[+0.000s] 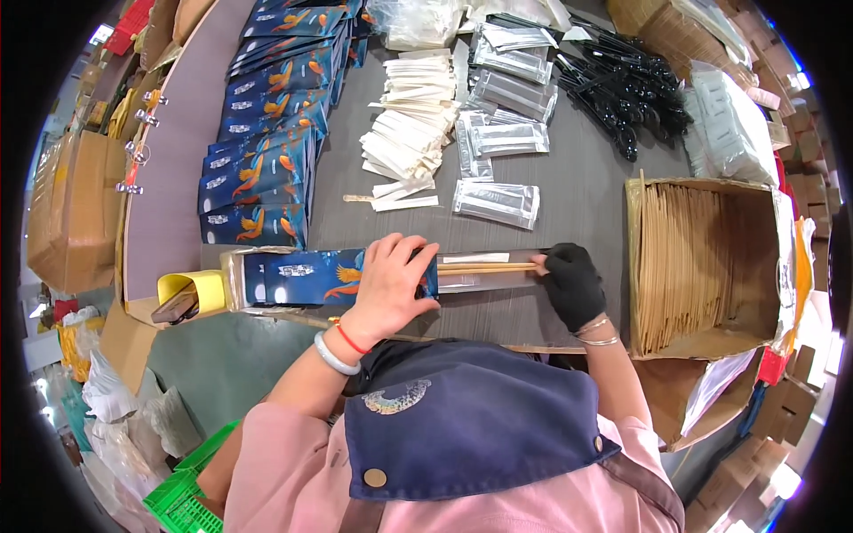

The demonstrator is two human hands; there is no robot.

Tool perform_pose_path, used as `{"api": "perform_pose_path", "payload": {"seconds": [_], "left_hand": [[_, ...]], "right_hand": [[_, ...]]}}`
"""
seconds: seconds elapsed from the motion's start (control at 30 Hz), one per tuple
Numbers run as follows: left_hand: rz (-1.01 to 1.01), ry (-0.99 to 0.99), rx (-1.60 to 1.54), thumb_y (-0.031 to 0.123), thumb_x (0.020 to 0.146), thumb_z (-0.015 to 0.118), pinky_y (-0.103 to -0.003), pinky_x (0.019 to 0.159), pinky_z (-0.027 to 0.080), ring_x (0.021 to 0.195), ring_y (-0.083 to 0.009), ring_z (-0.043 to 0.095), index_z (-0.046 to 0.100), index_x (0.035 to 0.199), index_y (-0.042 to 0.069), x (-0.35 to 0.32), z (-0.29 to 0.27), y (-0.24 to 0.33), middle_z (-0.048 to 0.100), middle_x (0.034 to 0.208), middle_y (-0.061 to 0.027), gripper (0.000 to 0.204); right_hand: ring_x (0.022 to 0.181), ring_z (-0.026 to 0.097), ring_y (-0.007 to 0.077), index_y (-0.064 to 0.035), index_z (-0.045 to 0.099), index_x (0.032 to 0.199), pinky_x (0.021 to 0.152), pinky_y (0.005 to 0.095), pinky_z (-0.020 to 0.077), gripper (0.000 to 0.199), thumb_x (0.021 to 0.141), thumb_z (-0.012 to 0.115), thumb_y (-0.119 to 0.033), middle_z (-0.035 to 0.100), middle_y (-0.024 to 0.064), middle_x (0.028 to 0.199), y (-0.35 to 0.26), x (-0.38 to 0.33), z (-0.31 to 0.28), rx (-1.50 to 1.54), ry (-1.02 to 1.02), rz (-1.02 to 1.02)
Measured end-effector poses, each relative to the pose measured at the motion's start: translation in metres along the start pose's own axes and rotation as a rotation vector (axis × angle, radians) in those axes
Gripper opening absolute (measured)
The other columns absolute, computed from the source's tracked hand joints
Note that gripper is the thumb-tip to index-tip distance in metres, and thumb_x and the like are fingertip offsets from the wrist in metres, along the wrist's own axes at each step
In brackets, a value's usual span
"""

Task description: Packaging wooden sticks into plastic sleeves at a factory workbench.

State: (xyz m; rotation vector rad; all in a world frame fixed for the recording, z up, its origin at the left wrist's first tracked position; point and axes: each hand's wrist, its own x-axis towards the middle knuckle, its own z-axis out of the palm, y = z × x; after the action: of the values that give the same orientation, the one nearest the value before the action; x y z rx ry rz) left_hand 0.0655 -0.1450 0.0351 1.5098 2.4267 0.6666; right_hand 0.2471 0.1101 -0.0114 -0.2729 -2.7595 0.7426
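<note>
My left hand lies over the right end of a blue printed packet, its fingers spread. In a black glove with bare fingertips, my right hand pinches the right end of a pair of wooden chopsticks. The chopsticks run level to the packet's right edge; whether their other end is inside is hidden by my left hand. Next to the chopsticks are a slim white paper packet and a clear plastic sachet. The blue packet's left end sits at a cardboard holder.
Rows of blue packets fan out at the far left. White paper packets, clear sachets and black plastic spoons lie farther back. A carton of chopsticks stands right; a yellow container is left.
</note>
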Motion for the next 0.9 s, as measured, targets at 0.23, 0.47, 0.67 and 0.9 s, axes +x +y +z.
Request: {"api": "perform_pose_path", "payload": {"seconds": [0.23,0.47,0.67,0.9], "left_hand": [[0.039,0.046,-0.033,0.019,0.051,0.090,-0.043,0.092,0.042,0.109,-0.0298,0.052,0.061,0.122,0.008,0.012,0.015,0.005,0.059,0.115,-0.0059,0.077],[0.164,-0.089,0.028,0.012,0.057,0.084,-0.043,0.087,0.044,0.098,-0.0324,0.053,0.063,0.117,0.017,0.025,-0.007,0.002,0.056,0.104,-0.0091,0.064],[0.332,-0.233,0.204,0.009,0.057,0.075,-0.043,0.074,0.048,0.088,-0.0321,0.053,0.063,0.088,0.011,0.059,-0.075,-0.001,0.053,0.093,-0.0114,0.033],[0.071,0.213,0.407,0.005,0.062,0.077,-0.045,0.097,0.045,0.114,-0.0352,0.053,0.067,0.101,0.008,0.031,-0.094,-0.085,0.057,0.120,-0.0158,0.040]], "right_hand": [[0.079,0.065,0.0147,-0.0027,0.059,0.102,0.071,0.0308,0.0530,0.018,0.086,0.068,-0.005,0.063,0.0071,0.083,-0.070,0.033,0.057,0.475,0.020,0.278],[0.106,0.056,0.0315,-0.0096,0.061,0.115,0.094,0.0438,0.0404,0.066,0.061,0.086,-0.039,0.062,0.0096,0.108,-0.073,0.042,0.003,-0.003,-0.035,-0.020],[0.103,0.057,0.0312,-0.0102,0.061,0.111,0.092,0.0436,0.0409,0.059,0.062,0.085,-0.029,0.061,0.0091,0.106,-0.070,0.046,-0.040,-0.111,-0.076,-0.024],[0.097,0.059,0.0323,-0.0093,0.060,0.111,0.089,0.0425,0.0425,0.058,0.062,0.085,-0.027,0.062,0.0090,0.103,-0.062,0.038,-0.051,-0.121,-0.009,0.123]]}}
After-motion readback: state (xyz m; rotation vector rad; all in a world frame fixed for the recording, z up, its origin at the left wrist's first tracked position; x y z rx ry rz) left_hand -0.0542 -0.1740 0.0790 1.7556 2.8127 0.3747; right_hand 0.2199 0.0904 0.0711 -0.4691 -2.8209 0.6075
